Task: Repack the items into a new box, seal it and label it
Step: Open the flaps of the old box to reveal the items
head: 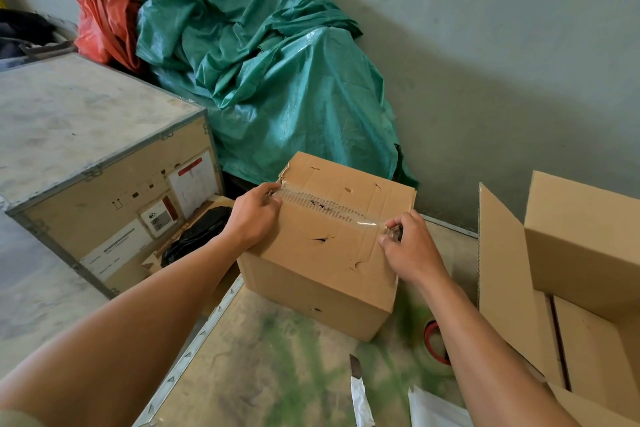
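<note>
No word reads clearly. Metal-edged crate (104,191), side panel: up-arrow handling marks (117,205), w/ small black symbols (143,190) beside them, too small to ID. White sheet (194,184) w/ red bar at top, print below illegible. Small sticker (157,218) w/ round pictograms + red patch, unreadable. Long white label (114,250) lower left w/ dark barcode-like line, txt too fine. Cardboard strip (173,236) just beside crate: reddish lettering, blurred.

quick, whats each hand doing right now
Left hand: fingers curled on the top edge of the damaged box.
Right hand: pinching the peeled end of the clear tape.
</note>
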`<state>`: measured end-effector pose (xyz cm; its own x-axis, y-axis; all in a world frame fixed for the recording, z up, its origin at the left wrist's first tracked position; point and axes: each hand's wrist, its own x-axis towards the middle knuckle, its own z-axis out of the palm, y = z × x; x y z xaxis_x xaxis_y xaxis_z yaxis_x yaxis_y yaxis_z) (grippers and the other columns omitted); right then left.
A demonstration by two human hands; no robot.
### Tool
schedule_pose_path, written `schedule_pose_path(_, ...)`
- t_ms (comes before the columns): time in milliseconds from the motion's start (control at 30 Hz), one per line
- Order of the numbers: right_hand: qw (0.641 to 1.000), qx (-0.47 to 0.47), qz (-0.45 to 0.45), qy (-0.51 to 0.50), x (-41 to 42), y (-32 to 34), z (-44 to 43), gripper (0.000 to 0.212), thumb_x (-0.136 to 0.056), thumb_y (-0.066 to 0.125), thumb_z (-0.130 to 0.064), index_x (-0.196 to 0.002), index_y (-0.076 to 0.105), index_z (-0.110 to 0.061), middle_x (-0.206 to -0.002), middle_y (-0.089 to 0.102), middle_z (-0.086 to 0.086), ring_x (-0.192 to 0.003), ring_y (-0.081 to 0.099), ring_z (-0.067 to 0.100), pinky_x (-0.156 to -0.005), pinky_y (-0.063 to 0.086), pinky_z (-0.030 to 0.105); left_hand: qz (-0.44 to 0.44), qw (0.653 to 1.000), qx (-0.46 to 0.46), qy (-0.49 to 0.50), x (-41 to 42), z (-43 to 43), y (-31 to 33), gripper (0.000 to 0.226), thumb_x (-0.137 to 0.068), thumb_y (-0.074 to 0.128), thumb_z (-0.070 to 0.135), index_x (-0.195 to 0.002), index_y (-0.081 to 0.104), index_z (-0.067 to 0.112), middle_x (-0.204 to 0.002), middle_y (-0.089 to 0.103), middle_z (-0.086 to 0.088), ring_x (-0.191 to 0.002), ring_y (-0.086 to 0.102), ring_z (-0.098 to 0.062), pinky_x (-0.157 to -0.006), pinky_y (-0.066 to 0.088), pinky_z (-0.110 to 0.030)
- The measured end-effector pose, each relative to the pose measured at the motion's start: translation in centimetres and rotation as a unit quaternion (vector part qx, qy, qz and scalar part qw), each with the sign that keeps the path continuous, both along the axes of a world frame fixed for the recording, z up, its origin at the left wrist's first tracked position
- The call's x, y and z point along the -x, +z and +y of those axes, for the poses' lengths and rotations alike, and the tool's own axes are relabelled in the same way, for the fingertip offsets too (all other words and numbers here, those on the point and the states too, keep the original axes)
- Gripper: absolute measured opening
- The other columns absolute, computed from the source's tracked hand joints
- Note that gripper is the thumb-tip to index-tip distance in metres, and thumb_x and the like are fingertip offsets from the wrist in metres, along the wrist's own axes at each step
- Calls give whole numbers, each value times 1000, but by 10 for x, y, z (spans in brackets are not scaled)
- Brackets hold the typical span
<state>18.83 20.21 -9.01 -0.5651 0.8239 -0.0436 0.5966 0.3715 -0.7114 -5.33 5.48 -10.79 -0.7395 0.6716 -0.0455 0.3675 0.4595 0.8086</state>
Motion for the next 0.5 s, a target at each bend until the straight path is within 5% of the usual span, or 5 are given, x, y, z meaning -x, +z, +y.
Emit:
schedule_pose_path(300, 1000, 0, 9, 1, -7, -11, 0, 19, -99, 64, -25, -114, 53, -23, -126, 50, -6, -114, 49, 10, -85, 38, 27, 28, 999, -11, 32, -5, 1, -1, 28, -101, 58, 34, -122, 67, 18, -107, 60, 7, -104, 55, -14, -92, 43, -34)
schedule_pose_path(500, 996, -57, -57, 23, -10, -16, 2, 32, -97, 67, -36, -122, 61, -17, -137, 50, -5, -125, 53, 18, -93, 46, 30, 26, 999, -3, 39, 2, 4, -8, 35, -99, 60, 39, -127, 65, 20, -120, 64, 0, -109, 58, -17, -92, 44, -35)
